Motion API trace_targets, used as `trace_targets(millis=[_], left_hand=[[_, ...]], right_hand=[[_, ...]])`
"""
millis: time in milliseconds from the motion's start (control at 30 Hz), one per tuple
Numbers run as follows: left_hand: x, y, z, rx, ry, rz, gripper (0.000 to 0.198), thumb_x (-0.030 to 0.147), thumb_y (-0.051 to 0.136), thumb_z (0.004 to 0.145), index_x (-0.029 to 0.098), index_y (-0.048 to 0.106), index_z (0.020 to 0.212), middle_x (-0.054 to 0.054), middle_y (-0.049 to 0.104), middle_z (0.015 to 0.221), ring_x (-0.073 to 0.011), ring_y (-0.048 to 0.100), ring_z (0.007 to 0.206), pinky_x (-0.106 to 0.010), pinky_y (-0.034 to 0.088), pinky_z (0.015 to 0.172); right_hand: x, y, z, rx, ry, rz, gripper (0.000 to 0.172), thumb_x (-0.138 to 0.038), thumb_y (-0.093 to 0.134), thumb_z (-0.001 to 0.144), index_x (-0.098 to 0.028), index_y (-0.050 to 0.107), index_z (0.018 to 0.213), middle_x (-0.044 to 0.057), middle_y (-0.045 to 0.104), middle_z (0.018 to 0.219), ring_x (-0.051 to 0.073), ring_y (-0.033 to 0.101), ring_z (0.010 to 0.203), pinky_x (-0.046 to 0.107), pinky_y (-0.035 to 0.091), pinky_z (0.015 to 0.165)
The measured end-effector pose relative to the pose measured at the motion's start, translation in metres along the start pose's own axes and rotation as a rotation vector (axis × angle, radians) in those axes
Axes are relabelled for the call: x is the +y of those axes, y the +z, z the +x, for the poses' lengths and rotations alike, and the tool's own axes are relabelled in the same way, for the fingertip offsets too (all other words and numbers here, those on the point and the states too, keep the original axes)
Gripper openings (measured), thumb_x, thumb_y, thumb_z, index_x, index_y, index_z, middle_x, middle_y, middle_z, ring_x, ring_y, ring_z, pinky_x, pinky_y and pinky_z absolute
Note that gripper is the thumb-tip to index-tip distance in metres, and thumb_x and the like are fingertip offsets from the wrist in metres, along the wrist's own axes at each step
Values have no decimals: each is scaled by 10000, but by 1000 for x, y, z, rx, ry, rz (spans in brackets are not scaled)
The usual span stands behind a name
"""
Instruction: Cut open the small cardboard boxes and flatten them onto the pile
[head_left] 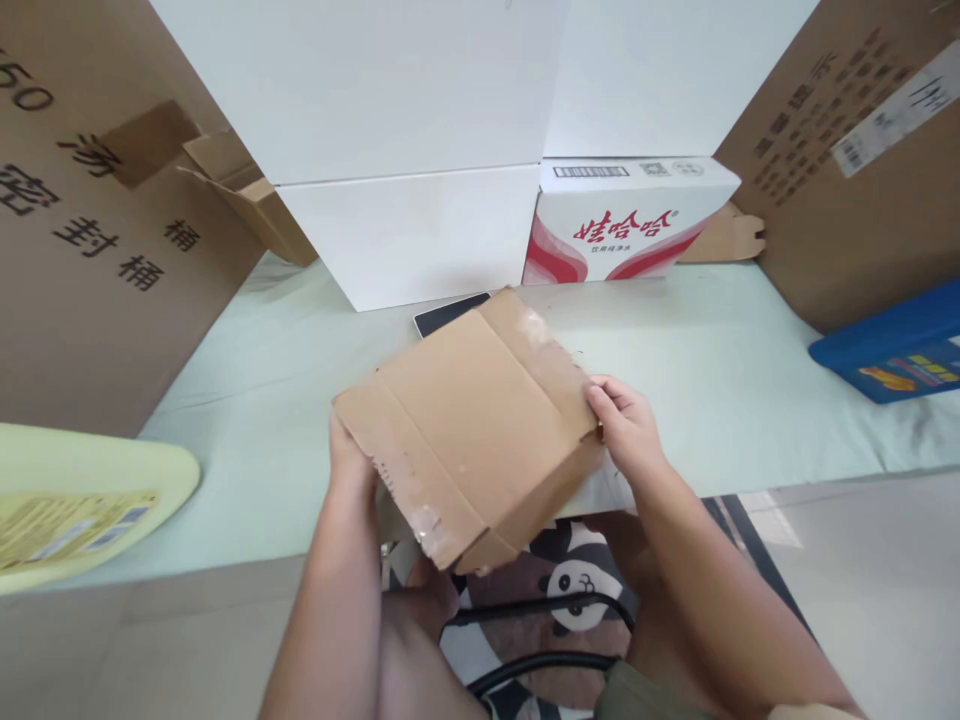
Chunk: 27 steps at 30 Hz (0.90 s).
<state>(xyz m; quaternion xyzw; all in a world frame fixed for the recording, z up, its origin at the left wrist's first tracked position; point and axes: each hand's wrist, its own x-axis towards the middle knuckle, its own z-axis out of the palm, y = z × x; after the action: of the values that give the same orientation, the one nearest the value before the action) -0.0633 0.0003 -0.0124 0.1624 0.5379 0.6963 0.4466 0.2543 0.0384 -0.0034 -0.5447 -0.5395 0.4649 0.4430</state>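
Observation:
A brown cardboard box, creased and with its side flaps folded out, is held tilted above the front edge of the covered table. My left hand grips its left corner from beneath, with the fingers hidden behind the cardboard. At the right corner, my right hand pinches the edge between thumb and fingers. Torn, whitish tape marks show on the left flap and near the far right corner. Behind the box lies a dark flat device with a pale rim, partly covered by the cardboard.
White boxes stand stacked at the back, beside a red-and-white carton. Large brown cartons flank both sides. A yellow bottle lies left, a blue package right. A panda-print seat with black bars is below.

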Motion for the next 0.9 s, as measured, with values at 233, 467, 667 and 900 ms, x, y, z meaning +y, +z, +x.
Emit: trace_targets(millis=[233,467,667,900], left_hand=[[16,-3,-2,-51,-27,-222,438,535,897,477,240,679,716,-10,746,704,-293,721,848,-414,610,751],[22,14,-3,7,-130,-309,233,423,745,687,215,698,782,-5,763,751,-217,697,697,-359,612,673],[29,23,-6,2,-242,-286,188,255,566,694,163,695,795,-53,729,749,-168,683,622,-264,565,554],[27,24,-7,-47,-255,-275,107,256,611,664,176,668,705,-28,650,644,-136,619,540,-237,554,541]], right_hand=[[8,0,10,118,-110,-28,613,-674,671,758,-239,618,1187,125,687,1165,291,650,1057,454,551,875],[-5,-5,-18,-347,256,257,555,-714,797,629,-215,606,777,-12,594,546,99,417,379,244,331,333],[-16,-93,-50,152,229,254,488,-587,877,603,-217,569,688,-76,457,448,40,257,318,203,215,257],[-19,-210,-52,727,125,-67,306,-372,809,705,-239,604,890,4,673,680,150,622,442,258,564,360]])
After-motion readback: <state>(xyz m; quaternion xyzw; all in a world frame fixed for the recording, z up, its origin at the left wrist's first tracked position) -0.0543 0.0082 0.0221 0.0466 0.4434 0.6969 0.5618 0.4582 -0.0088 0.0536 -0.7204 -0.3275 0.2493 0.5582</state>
